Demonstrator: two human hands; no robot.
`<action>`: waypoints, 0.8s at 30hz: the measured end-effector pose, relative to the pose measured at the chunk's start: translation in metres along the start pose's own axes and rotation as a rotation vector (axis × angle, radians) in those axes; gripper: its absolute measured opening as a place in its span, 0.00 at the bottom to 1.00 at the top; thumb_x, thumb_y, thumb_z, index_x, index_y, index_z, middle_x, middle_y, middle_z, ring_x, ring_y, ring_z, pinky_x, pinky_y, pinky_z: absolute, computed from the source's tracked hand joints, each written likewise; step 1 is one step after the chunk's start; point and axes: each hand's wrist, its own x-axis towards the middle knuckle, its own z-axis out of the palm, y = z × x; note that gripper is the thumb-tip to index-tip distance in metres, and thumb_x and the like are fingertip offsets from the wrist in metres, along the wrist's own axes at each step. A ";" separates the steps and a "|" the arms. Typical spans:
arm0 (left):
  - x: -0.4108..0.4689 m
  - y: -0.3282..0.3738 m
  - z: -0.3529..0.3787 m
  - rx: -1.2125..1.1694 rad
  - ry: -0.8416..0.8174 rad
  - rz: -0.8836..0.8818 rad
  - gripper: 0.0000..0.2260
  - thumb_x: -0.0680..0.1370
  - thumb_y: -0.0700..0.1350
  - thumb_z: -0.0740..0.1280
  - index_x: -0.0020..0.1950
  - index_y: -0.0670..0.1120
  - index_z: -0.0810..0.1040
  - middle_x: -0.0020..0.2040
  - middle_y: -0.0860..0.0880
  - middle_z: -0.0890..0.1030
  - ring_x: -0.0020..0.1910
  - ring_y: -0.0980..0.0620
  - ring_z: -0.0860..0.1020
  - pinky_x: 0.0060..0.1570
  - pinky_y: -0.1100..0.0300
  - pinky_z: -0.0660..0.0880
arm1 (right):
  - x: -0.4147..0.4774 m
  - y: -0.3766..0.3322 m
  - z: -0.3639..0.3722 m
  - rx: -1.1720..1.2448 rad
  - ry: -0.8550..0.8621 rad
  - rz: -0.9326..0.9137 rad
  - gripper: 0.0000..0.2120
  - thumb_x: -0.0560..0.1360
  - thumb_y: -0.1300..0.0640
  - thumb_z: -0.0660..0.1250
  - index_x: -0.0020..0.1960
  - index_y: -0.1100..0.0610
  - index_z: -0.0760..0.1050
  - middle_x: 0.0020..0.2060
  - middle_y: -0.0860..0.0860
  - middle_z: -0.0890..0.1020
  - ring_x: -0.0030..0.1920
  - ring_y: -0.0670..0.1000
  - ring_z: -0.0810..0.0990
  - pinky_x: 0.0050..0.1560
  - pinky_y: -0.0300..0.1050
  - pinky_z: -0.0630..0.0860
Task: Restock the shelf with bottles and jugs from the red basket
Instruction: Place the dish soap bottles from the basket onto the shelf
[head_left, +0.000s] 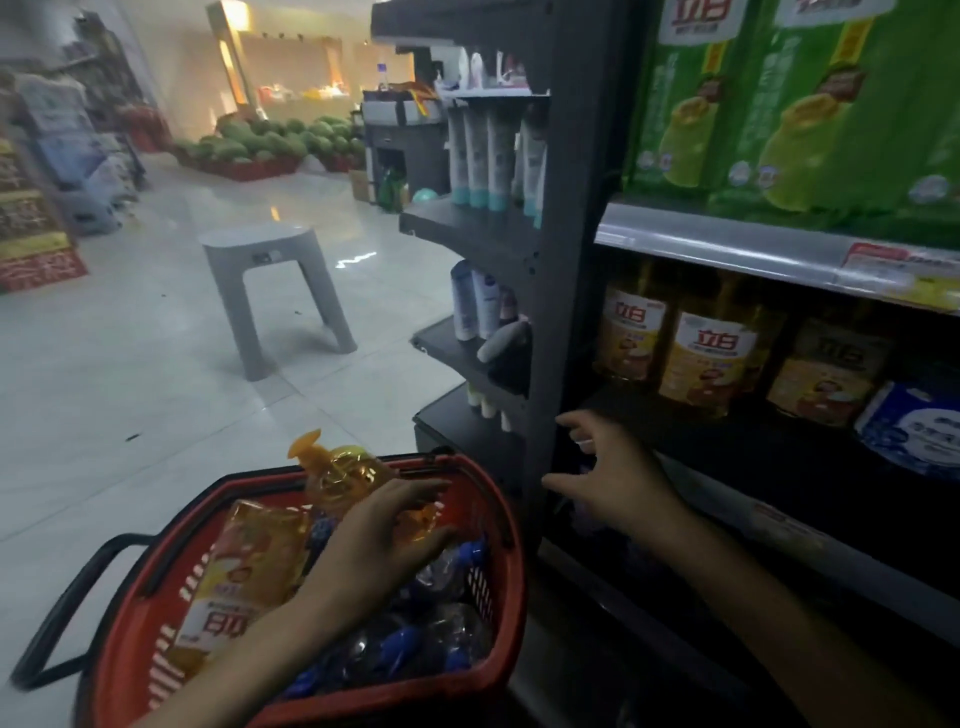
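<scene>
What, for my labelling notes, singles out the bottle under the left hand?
Find the red basket beside the shelf. At its far end, under the left hand, sits an amber bottle. Only it has an orange cap; neighbouring bottles have blue ones.

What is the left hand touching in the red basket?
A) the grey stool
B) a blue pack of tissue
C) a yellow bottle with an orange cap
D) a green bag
C: the left hand rests on the yellow bottle, which sticks up out of the red basket.
</scene>
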 end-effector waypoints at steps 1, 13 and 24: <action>-0.007 -0.009 -0.002 0.012 -0.005 -0.011 0.21 0.75 0.54 0.77 0.68 0.57 0.81 0.60 0.62 0.82 0.59 0.64 0.80 0.60 0.56 0.80 | 0.000 -0.005 0.005 -0.039 -0.037 -0.019 0.32 0.70 0.53 0.79 0.71 0.46 0.71 0.62 0.46 0.76 0.65 0.49 0.76 0.56 0.44 0.76; -0.047 -0.070 -0.010 0.406 -0.115 -0.227 0.22 0.81 0.58 0.68 0.75 0.59 0.73 0.65 0.59 0.76 0.62 0.56 0.77 0.53 0.60 0.76 | 0.011 -0.030 0.096 -0.307 -0.357 -0.231 0.30 0.68 0.49 0.79 0.68 0.45 0.74 0.58 0.45 0.80 0.56 0.45 0.80 0.57 0.41 0.77; -0.063 -0.097 0.015 0.542 -0.261 -0.248 0.17 0.82 0.59 0.62 0.66 0.53 0.78 0.59 0.51 0.78 0.57 0.47 0.79 0.52 0.52 0.76 | 0.052 -0.048 0.192 -0.374 -0.484 -0.243 0.35 0.68 0.44 0.76 0.72 0.44 0.67 0.59 0.50 0.77 0.58 0.54 0.79 0.59 0.54 0.78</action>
